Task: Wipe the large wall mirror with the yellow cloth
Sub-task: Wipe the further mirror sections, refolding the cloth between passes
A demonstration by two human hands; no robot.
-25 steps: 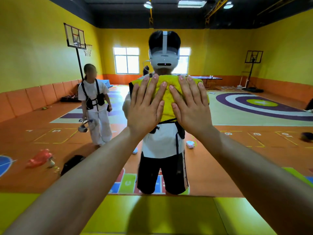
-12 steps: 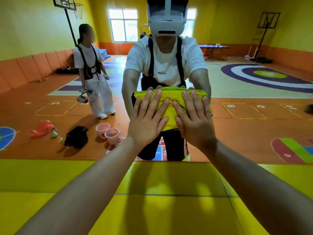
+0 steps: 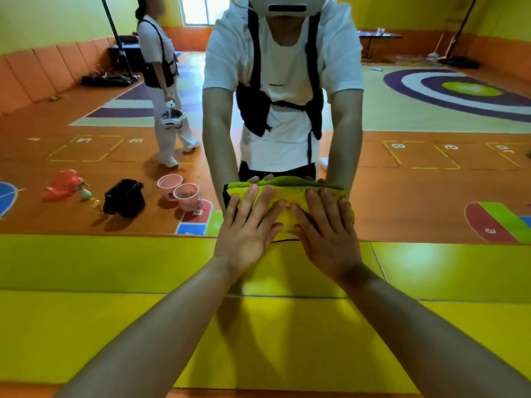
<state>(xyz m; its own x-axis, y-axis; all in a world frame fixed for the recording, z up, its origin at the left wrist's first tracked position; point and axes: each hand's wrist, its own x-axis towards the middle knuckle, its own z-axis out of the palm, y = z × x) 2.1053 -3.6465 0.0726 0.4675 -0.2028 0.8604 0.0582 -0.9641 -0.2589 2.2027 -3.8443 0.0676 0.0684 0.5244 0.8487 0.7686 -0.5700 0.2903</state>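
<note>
Slid lower, yellow cloth [image 3: 290,191] lies under flat hands [image 3: 247,234] [image 3: 327,239] near pink bowls [image 3: 178,192].

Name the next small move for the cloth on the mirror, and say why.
Probably slide the yellow cloth sideways across the mirror: the left hand and right hand press flat on it side by side, and wide glass lies to either side.

Yellow walls [image 3: 57,18] rose above a band of orange padding [image 3: 34,70]. Daylight came through a window [image 3: 198,10] at the far end. The orange floor [image 3: 402,196] carried a purple-and-white target [image 3: 471,90] and numbered hopscotch squares [image 3: 84,149]. Glossy yellow mats [image 3: 115,262] lay nearest. A dark table [image 3: 379,35] stood far right.
</note>
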